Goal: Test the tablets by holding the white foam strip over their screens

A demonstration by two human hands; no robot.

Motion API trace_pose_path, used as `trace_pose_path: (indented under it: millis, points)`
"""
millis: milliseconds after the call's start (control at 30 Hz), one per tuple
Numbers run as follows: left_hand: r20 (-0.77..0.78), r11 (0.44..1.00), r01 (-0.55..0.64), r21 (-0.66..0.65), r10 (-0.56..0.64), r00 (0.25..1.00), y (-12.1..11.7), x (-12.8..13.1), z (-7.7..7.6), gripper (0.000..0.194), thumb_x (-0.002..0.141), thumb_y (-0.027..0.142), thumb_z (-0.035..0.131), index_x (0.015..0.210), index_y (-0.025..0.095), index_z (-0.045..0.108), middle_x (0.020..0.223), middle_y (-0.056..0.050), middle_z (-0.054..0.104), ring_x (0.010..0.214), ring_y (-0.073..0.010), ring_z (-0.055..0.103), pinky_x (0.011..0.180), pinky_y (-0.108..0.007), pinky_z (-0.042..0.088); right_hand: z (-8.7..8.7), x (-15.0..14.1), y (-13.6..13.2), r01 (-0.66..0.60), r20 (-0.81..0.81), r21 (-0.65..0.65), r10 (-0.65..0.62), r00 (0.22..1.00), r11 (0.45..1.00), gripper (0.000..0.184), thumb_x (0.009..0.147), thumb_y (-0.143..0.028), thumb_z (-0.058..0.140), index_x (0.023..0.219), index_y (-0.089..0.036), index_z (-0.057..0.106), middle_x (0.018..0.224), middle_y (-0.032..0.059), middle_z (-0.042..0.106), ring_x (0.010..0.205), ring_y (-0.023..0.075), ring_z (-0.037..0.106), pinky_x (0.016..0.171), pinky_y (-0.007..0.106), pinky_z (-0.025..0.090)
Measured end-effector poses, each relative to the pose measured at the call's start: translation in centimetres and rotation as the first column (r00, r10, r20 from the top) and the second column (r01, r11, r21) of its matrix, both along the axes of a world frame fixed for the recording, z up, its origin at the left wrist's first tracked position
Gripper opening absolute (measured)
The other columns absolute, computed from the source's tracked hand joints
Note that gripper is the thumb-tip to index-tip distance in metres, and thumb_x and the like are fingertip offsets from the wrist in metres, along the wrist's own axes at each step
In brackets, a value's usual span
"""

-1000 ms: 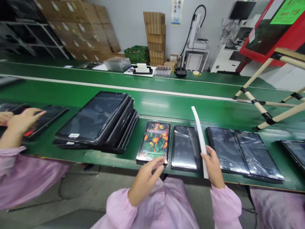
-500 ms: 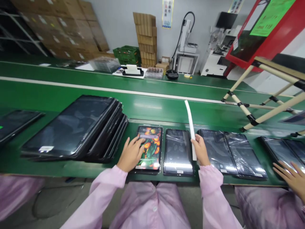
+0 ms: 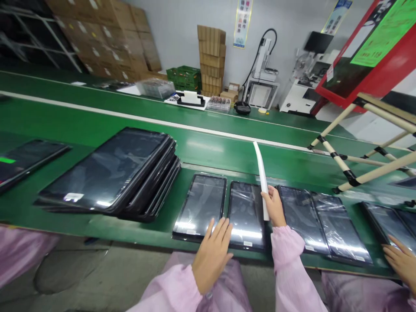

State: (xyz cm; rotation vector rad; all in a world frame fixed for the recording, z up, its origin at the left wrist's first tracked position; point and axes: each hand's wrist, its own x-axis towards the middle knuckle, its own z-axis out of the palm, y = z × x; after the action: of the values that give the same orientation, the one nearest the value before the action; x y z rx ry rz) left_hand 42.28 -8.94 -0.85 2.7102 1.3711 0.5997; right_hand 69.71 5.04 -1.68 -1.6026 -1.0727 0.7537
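My left hand (image 3: 214, 249), fingers stretched out, is at the front edge of the bench, over the lower corners of two tablets. The left one of these, a dark-screened tablet (image 3: 203, 201), lies flat under clear film with a small white label. Beside it lies another dark tablet (image 3: 246, 212). My right hand (image 3: 274, 204) is closed around a white flexible strip (image 3: 261, 169), which stands up curved above the gap to the right of that tablet. Just right of my hand lie a third tablet (image 3: 300, 216) and a film-wrapped tablet (image 3: 339, 223).
A leaning stack of dark tablets (image 3: 110, 169) stands to the left, with another tablet (image 3: 29, 160) beyond it. At far right a co-worker's hand (image 3: 401, 258) touches more tablets (image 3: 386, 216). A pipe-frame rack (image 3: 342, 167) stands at the right on the green bench (image 3: 208, 149).
My left hand has moved off the left tablet's screen, down and to the right. That screen, lit with a colourful picture before, is now dark. My right hand still holds the white strip.
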Motion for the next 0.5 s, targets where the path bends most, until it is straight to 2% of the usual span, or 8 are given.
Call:
trace_pose_path:
  millis: [67,133,300,400,500]
  points:
    - [-0.083,1.000,-0.003,0.026,0.005,0.997,0.6,0.7,-0.5,0.067,0.095,0.031,0.071,0.153,0.007,0.048,0.155,-0.021,0.057,0.149,-0.0368,0.049,0.125,-0.059,0.037,0.0,0.0,0.1,0.001,0.020,-0.004,-0.001,1.000,1.000,0.075,0.075,-0.057,0.070,0.137,-0.018,0.057,0.127,0.0162,0.069,0.115,0.0344,0.068,0.104,0.050,0.052]
    - [-0.118,0.999,0.031,0.027,-0.028,0.993,1.5,0.8,-0.8,0.065,0.096,0.031,0.071,0.153,0.006,0.050,0.153,-0.020,0.059,0.149,-0.0346,0.049,0.126,-0.055,0.037,-0.1,0.1,0.3,0.002,0.038,-0.008,-0.002,0.999,1.000,0.075,0.073,-0.056,0.071,0.136,-0.018,0.058,0.126,0.0156,0.069,0.114,0.0346,0.068,0.104,0.050,0.051]
    - [-0.088,0.998,0.061,-0.022,-0.062,0.994,2.1,0.7,-1.1,0.060,0.097,0.024,0.068,0.151,0.003,0.051,0.152,-0.022,0.059,0.148,-0.0332,0.051,0.128,-0.053,0.036,0.0,0.2,1.0,0.018,0.048,-0.016,-0.017,0.999,1.000,0.075,0.072,-0.055,0.072,0.135,-0.017,0.059,0.124,0.0157,0.070,0.111,0.0341,0.069,0.104,0.049,0.051]
    - [0.029,0.993,0.058,-0.098,-0.056,0.998,1.7,0.4,-1.1,0.065,0.095,0.018,0.067,0.156,0.007,0.046,0.156,-0.023,0.055,0.151,-0.0369,0.047,0.127,-0.061,0.036,0.9,-0.3,-0.1,0.037,0.046,0.014,-0.038,0.998,0.999,0.073,0.076,-0.056,0.069,0.136,-0.016,0.057,0.131,0.0180,0.068,0.117,0.0338,0.067,0.107,0.049,0.050]
    - [0.321,0.970,0.089,-0.227,-0.012,0.947,0.7,-0.3,-0.7,0.067,0.098,0.022,0.065,0.160,0.018,0.043,0.160,-0.018,0.053,0.153,-0.0372,0.043,0.126,-0.067,0.033,2.3,-2.1,-4.1,0.033,0.062,0.075,-0.038,0.997,0.997,0.069,0.083,-0.054,0.069,0.139,-0.018,0.055,0.140,0.0175,0.063,0.126,0.0333,0.063,0.112,0.050,0.047]
